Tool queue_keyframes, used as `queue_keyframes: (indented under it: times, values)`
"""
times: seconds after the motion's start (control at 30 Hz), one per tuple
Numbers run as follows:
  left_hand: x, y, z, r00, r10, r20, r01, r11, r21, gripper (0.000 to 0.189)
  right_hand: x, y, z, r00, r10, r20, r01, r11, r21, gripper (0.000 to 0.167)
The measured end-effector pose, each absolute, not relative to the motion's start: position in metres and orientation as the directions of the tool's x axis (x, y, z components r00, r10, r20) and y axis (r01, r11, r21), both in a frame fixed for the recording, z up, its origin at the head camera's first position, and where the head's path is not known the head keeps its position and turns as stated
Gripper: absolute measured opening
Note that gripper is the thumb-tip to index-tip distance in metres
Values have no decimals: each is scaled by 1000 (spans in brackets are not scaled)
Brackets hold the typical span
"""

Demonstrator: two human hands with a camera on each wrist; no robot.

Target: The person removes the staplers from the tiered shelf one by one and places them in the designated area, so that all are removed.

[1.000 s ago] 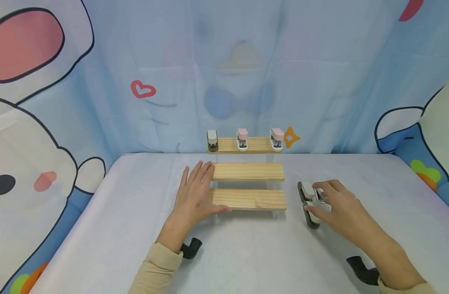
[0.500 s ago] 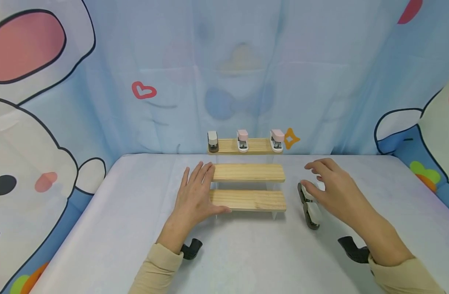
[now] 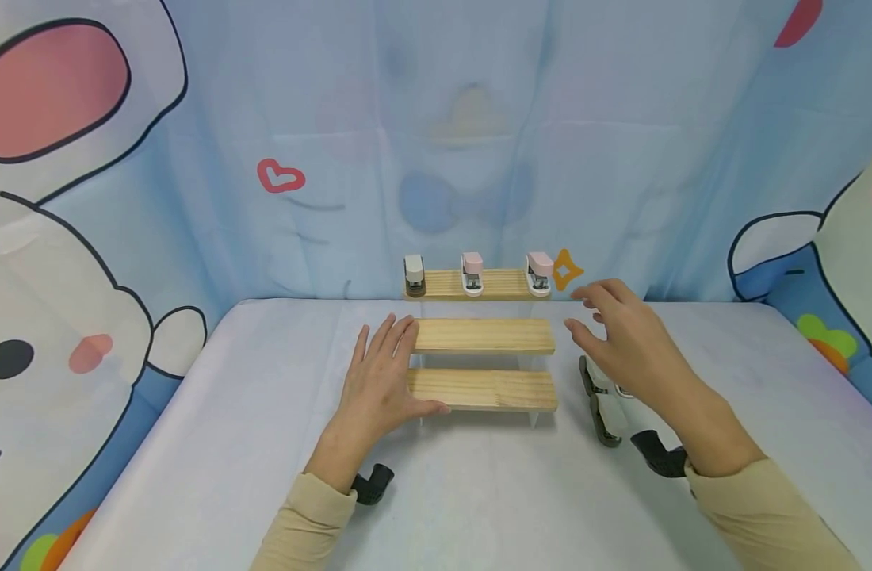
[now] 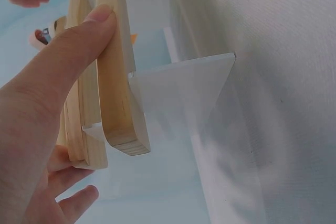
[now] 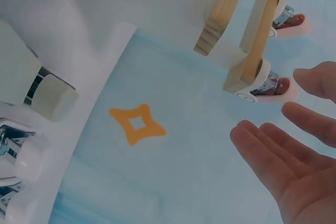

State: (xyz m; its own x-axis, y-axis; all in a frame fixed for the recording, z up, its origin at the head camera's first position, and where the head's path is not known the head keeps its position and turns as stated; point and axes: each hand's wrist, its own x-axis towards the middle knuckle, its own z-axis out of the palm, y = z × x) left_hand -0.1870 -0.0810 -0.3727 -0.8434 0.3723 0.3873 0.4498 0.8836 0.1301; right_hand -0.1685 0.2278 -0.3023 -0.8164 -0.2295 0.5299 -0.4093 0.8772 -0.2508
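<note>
A three-tier wooden shelf (image 3: 493, 388) with clear supports stands mid-table. My left hand (image 3: 382, 381) holds its left end, thumb (image 4: 86, 40) on the front of the lowest board and fingers behind the middle one. On the top board stand a grey-and-white stapler (image 3: 413, 270) and two pink-and-white staplers, one in the middle (image 3: 472, 266) and one at the right end (image 3: 539, 266). My right hand (image 3: 625, 337), fingers loosely bent and holding nothing, hovers right of the shelf. In the right wrist view, its fingertips are apart from the right-end pink stapler (image 5: 270, 87).
Grey-and-white staplers (image 3: 609, 416) lie on the white tabletop (image 3: 493, 492) right of the shelf. White staplers (image 5: 26, 156) beside them show in the right wrist view, mostly hidden by my right hand in the head view. A blue patterned curtain (image 3: 336, 95) hangs behind.
My right hand has moved up and left from over the staplers on the table toward the shelf's upper right end. My left hand stays on the shelf.
</note>
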Motion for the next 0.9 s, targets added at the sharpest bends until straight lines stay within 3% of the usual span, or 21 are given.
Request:
queue_keyframes:
  times: [0.3,0.9]
  values:
    - [-187,-81,-372,-848,368,381,446,884,140,124,-184,220,-298,-780,-241,578,-459,848,-265,38]
    - [-188,-80,-372,-857,366,364,441,885,149,124,-210,204,-291,-813,-214,541,-421,859,-292,53]
